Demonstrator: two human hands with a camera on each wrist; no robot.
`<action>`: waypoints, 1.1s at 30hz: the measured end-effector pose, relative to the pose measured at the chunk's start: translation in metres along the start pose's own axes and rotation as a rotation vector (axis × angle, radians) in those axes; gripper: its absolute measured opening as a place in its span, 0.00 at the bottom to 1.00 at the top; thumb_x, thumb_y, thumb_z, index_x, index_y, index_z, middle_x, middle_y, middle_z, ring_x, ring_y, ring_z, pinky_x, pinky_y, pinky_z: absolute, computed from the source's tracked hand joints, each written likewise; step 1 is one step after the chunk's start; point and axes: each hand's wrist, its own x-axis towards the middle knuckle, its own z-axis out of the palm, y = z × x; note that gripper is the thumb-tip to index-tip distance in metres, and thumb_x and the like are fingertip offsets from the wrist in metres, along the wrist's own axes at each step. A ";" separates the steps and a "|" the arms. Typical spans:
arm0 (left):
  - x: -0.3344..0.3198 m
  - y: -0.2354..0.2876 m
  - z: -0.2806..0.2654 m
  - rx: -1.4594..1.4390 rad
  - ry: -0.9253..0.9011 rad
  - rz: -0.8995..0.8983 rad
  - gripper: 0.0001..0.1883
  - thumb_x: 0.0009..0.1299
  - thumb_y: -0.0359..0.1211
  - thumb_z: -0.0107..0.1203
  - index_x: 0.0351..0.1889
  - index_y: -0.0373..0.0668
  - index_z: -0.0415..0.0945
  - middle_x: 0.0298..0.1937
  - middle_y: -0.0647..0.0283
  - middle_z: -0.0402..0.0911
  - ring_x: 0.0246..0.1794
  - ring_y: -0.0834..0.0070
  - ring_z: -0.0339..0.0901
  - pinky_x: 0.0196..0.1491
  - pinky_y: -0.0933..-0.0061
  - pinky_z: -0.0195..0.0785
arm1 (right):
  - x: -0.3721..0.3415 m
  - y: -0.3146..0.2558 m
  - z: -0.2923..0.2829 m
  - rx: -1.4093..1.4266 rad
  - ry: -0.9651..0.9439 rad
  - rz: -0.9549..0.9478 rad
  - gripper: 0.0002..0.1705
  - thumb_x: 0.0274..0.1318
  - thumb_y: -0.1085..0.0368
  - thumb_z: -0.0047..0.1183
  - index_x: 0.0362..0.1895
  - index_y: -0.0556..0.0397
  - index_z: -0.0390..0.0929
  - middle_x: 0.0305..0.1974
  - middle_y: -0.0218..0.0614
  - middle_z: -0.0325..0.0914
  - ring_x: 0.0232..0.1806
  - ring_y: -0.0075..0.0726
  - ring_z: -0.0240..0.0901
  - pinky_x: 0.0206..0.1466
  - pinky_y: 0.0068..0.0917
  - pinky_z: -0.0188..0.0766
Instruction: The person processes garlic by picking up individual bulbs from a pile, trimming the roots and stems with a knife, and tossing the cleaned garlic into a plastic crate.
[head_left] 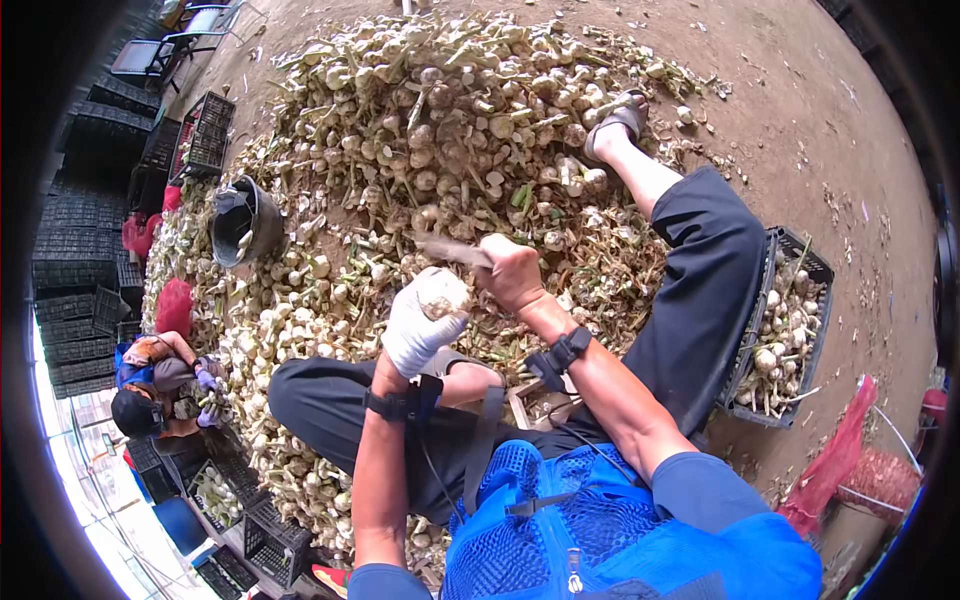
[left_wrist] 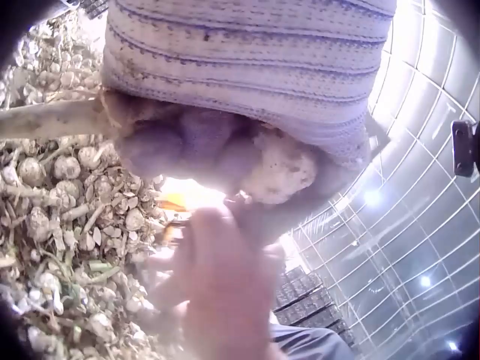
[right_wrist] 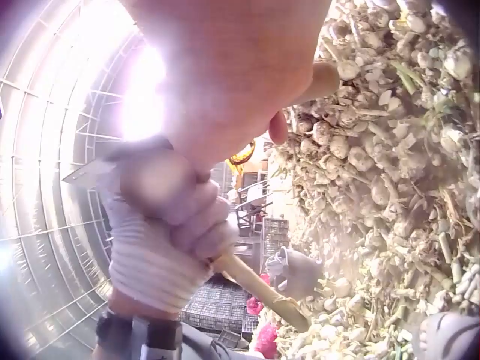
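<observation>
My left hand, in a white knit glove, grips a garlic bulb in front of my lap. The bulb's long stalk sticks out below the gloved fingers in the right wrist view. My bare right hand is curled round a knife whose blurred blade points left, just beyond the bulb. A pale wooden handle end pokes out of that fist. In the left wrist view the right hand appears blurred, right beside the bulb.
A large heap of garlic spreads ahead and left. A dark bucket stands in it. Beside my right leg is a crate of garlic. Another person works at the left, near stacked black crates. Red mesh sacks lie at right.
</observation>
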 end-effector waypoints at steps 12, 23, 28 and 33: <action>0.021 -0.003 -0.006 -0.692 0.159 0.321 0.30 0.61 0.63 0.62 0.37 0.47 0.68 0.29 0.69 0.66 0.29 0.75 0.65 0.39 0.68 0.65 | -0.007 -0.045 -0.012 1.463 -0.507 0.996 0.16 0.62 0.53 0.63 0.35 0.51 0.76 0.18 0.21 0.67 0.13 0.17 0.59 0.24 0.27 0.78; -0.005 0.011 -0.041 -0.274 0.497 0.291 0.29 0.60 0.30 0.60 0.62 0.38 0.71 0.58 0.57 0.77 0.56 0.66 0.77 0.60 0.68 0.70 | 0.028 -0.047 -0.064 0.799 -0.458 0.621 0.17 0.52 0.57 0.72 0.30 0.52 0.78 0.23 0.24 0.73 0.23 0.19 0.69 0.27 0.22 0.71; -0.010 0.018 -0.035 0.851 0.397 0.393 0.24 0.50 0.31 0.68 0.49 0.52 0.82 0.46 0.59 0.80 0.48 0.58 0.78 0.53 0.62 0.73 | 0.029 -0.022 -0.051 0.676 -0.341 0.398 0.16 0.53 0.61 0.71 0.25 0.50 0.75 0.23 0.20 0.71 0.25 0.15 0.63 0.28 0.22 0.64; 0.003 -0.011 -0.021 1.228 0.316 0.374 0.11 0.59 0.41 0.66 0.37 0.52 0.81 0.31 0.61 0.77 0.34 0.59 0.75 0.36 0.57 0.69 | 0.042 -0.032 -0.071 0.614 -0.375 0.452 0.17 0.52 0.60 0.71 0.25 0.53 0.75 0.22 0.20 0.70 0.26 0.15 0.60 0.28 0.24 0.63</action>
